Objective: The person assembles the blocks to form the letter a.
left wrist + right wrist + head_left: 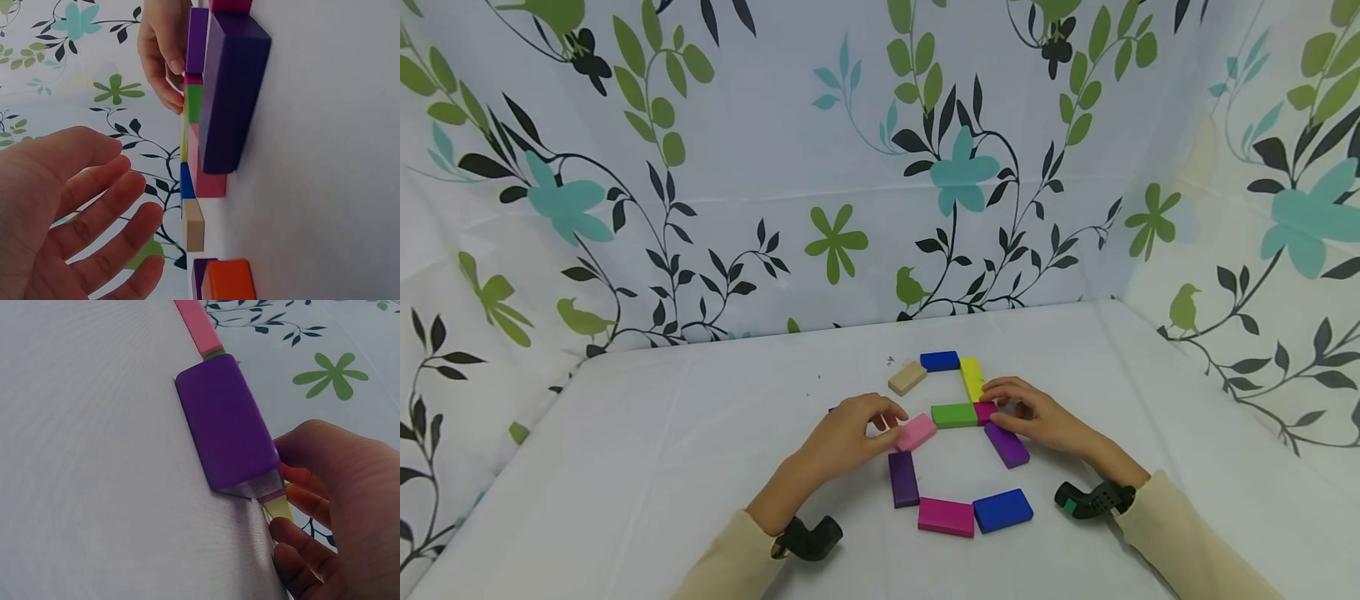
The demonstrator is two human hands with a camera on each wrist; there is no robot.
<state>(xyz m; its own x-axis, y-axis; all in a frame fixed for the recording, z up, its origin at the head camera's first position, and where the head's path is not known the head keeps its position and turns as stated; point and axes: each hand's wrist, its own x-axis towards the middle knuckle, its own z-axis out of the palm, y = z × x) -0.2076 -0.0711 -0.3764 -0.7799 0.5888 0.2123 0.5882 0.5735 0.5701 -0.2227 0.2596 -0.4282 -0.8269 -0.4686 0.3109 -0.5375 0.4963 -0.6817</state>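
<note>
My left hand (855, 427) is over the left end of a light pink block (917, 432); in the left wrist view its fingers are loosely spread and hold nothing. On the right, my right hand (1036, 414) pinches a small magenta block (984, 412) between thumb and fingers, partly hiding it. That block stands between a green block (954, 416), a yellow block (972, 379) and a purple block (1007, 445). A dark purple block (903, 479) lies below the pink one. A larger magenta block (946, 517) and a blue block (1003, 510) form the near side.
Farther back lie a beige block (907, 377) and another blue block (940, 361). An orange block (230, 279) shows at the bottom of the left wrist view, beside another purple block (201, 275). A patterned cloth (850, 167) hangs behind the white table surface (700, 467).
</note>
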